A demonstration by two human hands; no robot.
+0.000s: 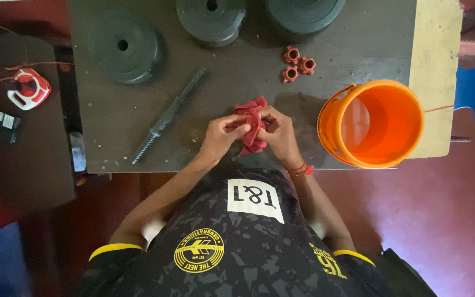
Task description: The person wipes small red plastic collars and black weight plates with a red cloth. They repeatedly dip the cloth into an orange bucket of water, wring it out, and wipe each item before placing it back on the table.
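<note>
Gripping a crumpled red cloth (252, 124), bunched into soft folds, the left hand (222, 135) and right hand (279, 133) pinch it from either side, just beside the orange bucket (380, 124), above the dark table (237, 77).

both hands, left hand (222, 135) and right hand (279, 136), meet with fingers curled, forearms angled inward.

Head camera looks straight down, close above the dark table (138, 126).
</note>
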